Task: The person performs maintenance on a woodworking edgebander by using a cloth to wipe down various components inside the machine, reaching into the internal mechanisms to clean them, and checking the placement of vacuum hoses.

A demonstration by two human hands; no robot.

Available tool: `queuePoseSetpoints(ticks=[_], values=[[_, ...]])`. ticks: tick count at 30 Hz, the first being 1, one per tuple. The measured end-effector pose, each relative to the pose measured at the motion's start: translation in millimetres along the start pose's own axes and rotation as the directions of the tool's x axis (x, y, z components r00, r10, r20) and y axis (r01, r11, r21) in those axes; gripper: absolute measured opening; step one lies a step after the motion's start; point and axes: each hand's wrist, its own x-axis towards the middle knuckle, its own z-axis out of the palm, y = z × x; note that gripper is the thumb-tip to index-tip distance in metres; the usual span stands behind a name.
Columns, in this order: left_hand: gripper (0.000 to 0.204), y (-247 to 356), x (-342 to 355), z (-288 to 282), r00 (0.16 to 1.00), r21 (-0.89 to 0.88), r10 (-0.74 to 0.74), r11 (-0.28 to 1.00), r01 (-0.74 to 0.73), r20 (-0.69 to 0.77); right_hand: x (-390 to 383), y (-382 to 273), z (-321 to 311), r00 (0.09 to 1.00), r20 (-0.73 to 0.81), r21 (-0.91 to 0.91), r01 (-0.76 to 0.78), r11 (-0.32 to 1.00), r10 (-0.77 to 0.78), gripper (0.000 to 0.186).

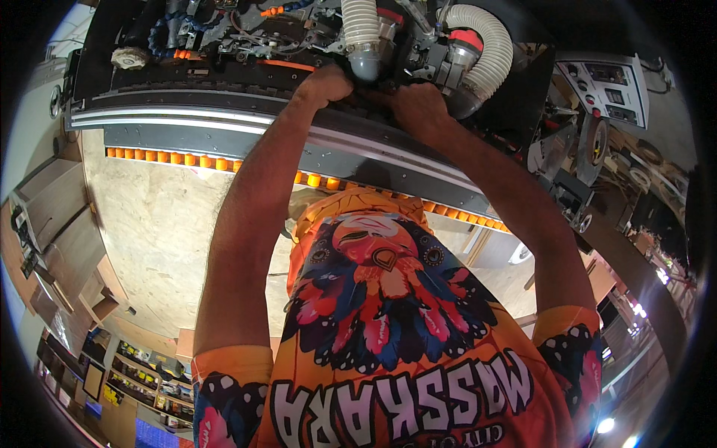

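Both my arms reach into a large machine (224,75) with a dark body. My left hand (325,82) is curled into a fist just left of a grey hose fitting (366,66) at the end of a white ribbed hose (360,22). My right hand (420,104) sits close beside it, below a second ribbed hose (489,52) and a red-topped unit (464,39). Both hands close on a dark machine part (376,95) between them; the fingertips are hidden in its shadow.
A grey metal rail (224,123) runs across under the hands, with a row of orange rollers (172,157) below it. A blue segmented hose (168,30) lies at upper left. A control panel (609,86) stands at right. A pale chipboard sheet (164,224) lies below.
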Motion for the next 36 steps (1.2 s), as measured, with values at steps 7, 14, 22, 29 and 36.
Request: queuePoseSetpoints(ticks=[7,14,22,29,36], values=[[0.028,16,-17,-13,1.0,0.025,0.007,1.0,-0.007,-0.003,-12,-1,-12,1.0,0.019,0.018,-0.004,1.0,0.004,0.059],[0.028,20,-24,-20,0.994,0.127,0.104,0.987,-0.099,-0.037,-6,3,-5,0.998,0.069,-0.065,0.003,0.998,0.001,0.064],[0.025,17,-31,-23,0.998,-0.088,-0.061,0.994,0.059,-0.022,-4,-1,-3,0.997,-0.057,-0.037,0.057,0.998,-0.059,0.066],[0.024,29,-45,-31,0.981,-0.226,-0.185,0.959,0.169,-0.053,-6,-3,-9,0.998,-0.039,-0.03,0.058,0.998,-0.059,0.061],[0.026,30,-32,-18,0.987,-0.105,-0.079,0.992,0.064,-0.143,-14,6,-2,0.995,-0.092,0.024,0.042,0.999,-0.04,0.061]])
